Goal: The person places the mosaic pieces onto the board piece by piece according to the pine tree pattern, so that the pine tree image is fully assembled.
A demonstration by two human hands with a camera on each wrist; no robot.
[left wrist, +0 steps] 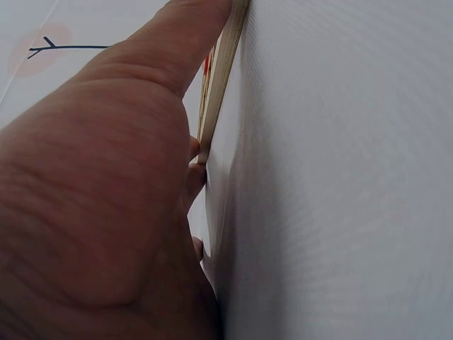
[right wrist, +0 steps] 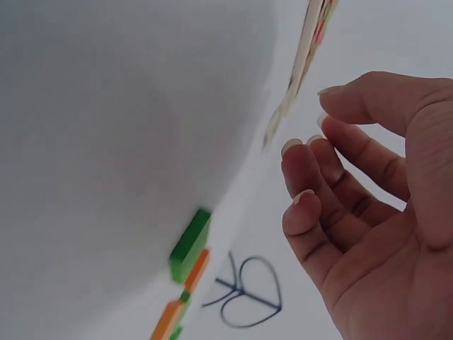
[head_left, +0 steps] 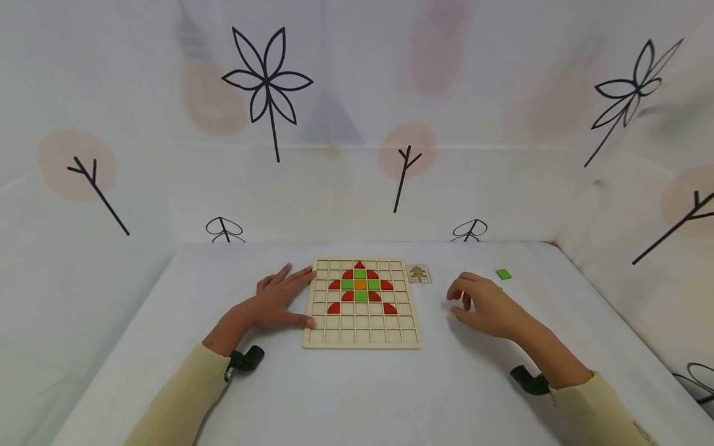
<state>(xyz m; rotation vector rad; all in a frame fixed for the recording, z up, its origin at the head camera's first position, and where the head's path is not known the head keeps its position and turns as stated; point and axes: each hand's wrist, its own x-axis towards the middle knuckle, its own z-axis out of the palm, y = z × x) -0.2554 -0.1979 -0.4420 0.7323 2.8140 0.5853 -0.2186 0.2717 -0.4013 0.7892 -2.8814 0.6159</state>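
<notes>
A wooden grid board [head_left: 362, 339] lies flat on the table. In its cells sit red curved pieces [head_left: 333, 308], green square tiles [head_left: 361, 296] and an orange square tile [head_left: 360, 284], arranged in a tree-like shape with a red triangle [head_left: 359, 264] at the top. My left hand [head_left: 273, 303] is spread along the board's left edge, thumb and fingertips touching it. Off to the board's right hovers my right hand [head_left: 485, 306], its fingers loosely bent. The right wrist view shows nothing between that hand's thumb [right wrist: 354, 99] and fingers.
A small card [head_left: 419, 274] with a tree on a grid lies beside the board's upper right edge. Beyond my right hand is a loose green tile [head_left: 504, 274]. Green [right wrist: 190, 248] and orange pieces [right wrist: 167, 320] appear in the right wrist view. Patterned cloth [head_left: 334, 192] hangs behind the table.
</notes>
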